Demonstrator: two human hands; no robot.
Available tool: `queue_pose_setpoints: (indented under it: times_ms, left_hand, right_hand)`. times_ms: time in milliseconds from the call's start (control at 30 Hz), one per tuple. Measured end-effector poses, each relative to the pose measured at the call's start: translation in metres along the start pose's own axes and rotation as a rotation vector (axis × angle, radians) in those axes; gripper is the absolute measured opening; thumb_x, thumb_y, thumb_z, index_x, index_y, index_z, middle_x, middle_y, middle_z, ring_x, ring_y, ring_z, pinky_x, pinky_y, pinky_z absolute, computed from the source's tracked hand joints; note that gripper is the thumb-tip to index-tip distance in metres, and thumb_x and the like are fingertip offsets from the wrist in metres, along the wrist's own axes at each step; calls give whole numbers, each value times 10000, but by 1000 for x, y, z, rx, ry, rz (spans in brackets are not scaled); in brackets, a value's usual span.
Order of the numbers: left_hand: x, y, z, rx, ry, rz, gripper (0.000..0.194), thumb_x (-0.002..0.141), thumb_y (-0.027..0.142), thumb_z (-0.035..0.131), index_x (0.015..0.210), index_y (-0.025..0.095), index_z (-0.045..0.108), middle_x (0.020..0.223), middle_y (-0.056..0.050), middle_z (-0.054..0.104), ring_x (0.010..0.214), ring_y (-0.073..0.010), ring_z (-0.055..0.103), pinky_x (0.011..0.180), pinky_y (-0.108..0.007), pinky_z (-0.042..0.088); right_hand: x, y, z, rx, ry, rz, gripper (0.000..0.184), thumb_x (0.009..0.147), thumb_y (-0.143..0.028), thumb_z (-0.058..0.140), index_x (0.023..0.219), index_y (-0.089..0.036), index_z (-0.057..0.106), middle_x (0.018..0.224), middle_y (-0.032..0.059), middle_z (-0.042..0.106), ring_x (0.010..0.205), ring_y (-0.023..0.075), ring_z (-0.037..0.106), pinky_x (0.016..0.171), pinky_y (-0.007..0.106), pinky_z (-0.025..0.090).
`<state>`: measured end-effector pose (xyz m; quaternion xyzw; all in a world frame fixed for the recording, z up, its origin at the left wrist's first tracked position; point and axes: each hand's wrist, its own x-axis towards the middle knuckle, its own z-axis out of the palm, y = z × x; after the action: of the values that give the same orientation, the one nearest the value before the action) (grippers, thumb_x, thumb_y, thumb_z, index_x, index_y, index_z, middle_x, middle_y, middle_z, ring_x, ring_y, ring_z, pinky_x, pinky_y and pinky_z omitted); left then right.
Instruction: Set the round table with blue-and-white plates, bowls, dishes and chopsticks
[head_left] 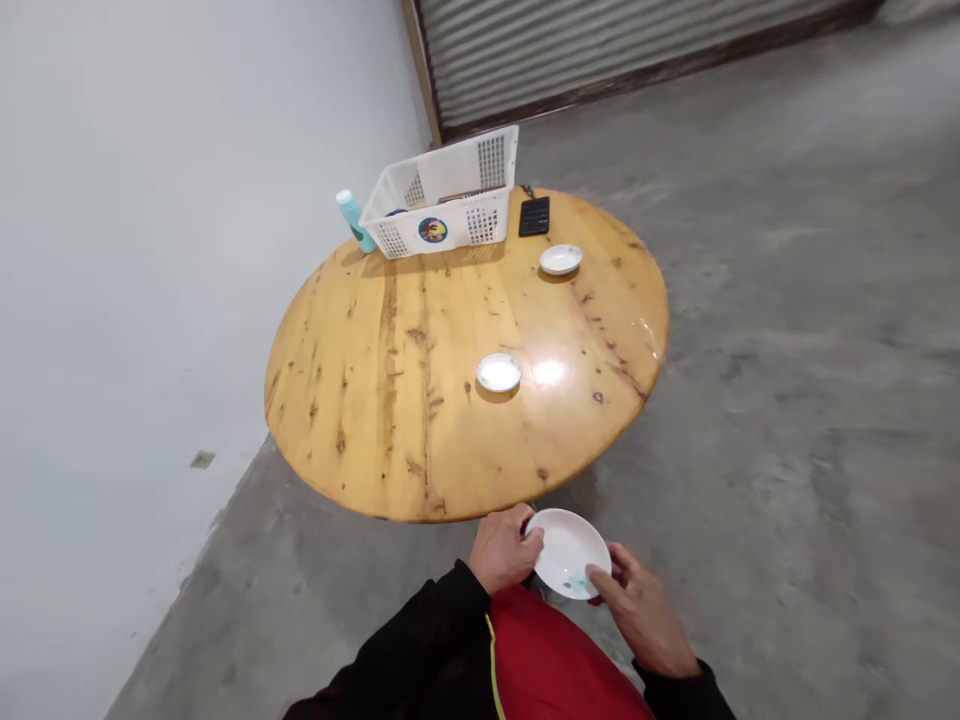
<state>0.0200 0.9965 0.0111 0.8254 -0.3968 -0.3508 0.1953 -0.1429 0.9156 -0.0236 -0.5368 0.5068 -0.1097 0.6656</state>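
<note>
Both my hands hold a small white saucer (568, 549) in front of my body, just off the near edge of the round wooden table (390, 400). My left hand (501, 548) grips its left rim with curled fingers. My right hand (643, 608) pinches its right rim. Two more white saucers rest on the table: one (499, 372) near the middle, another (560, 259) toward the far right.
A white plastic basket (442, 200) stands at the table's far edge, with a teal bottle (354, 220) to its left and a black flat object (534, 216) to its right. A white wall runs along the left. Concrete floor lies to the right; a metal shutter is behind.
</note>
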Motion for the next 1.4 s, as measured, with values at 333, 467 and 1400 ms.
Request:
queue_pose_setpoints:
  times_ms: [333,467,1400]
  left_hand:
    - [77,50,-9,-115,64,-99,195,945,279,526,771,200,565,698,22,548,663,-144,475,639,-272,293]
    - [106,61,-24,-230,121,-172,187,971,301,517,826,205,585,691,39,540,657,-137,496,639,-262,316]
    - [210,52,-69,-47,489,-790,295,1028,213,463,1244,199,663,1158,-107,696,1061,-249,673,861,-310,490]
  right_hand:
    - [89,-71,-50,-213,-63,-22,392,605,-544,605,814,-213,618,686,45,697,608,224,631,533,334,522]
    - [136,-100,-55,-291,-139,-87,368,629,-539,607,801,-214,618,671,44,684,595,224,625,522,333,506]
    - [320,-171,31,-949,-492,-702,451,828,-407,460,1092,-152,722,831,121,705,771,282,632,730,381,499]
